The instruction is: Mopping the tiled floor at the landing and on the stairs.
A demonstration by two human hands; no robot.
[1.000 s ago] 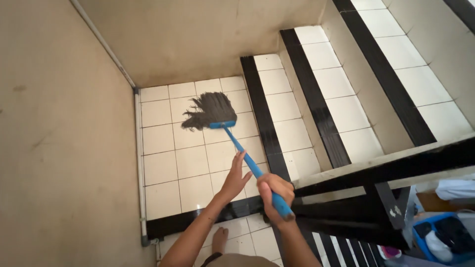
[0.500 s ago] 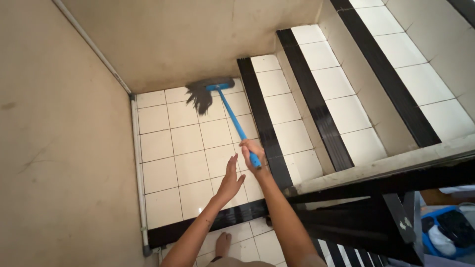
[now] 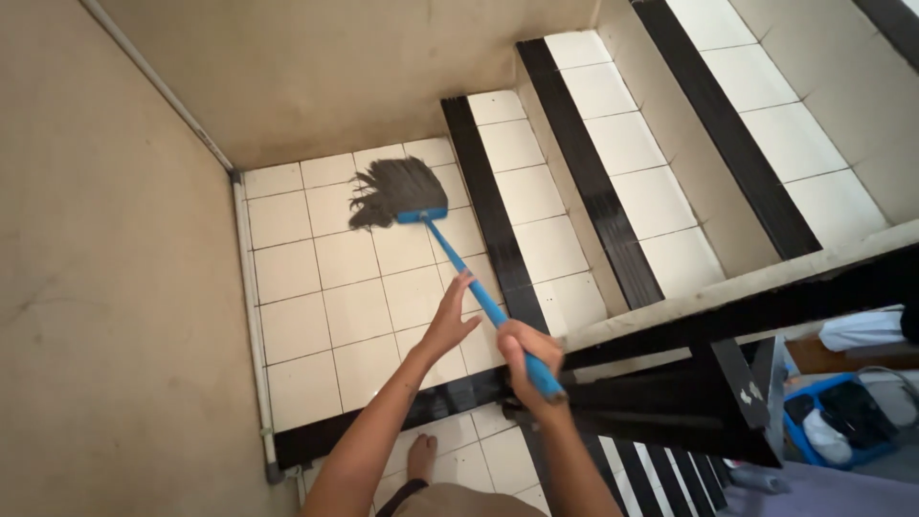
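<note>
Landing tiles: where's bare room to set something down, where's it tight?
Free: white tiles between the wall pipe and the broom handle. Crowded: far corner under the broom head; near edge by the left hand, right hand, black railing.

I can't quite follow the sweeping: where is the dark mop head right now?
In the head view, the mop head lies on the white-tiled landing, near the far wall's corner, left of the black-edged step.

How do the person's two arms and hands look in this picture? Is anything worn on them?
Both arms are bare from the forearm down to the fingers: no sleeves, gloves, watch or rings show on the left hand or the right hand. The forearms are slim. At the bottom edge, a dark band crosses near the left upper arm; whether it is a sleeve hem cannot be told.
</note>
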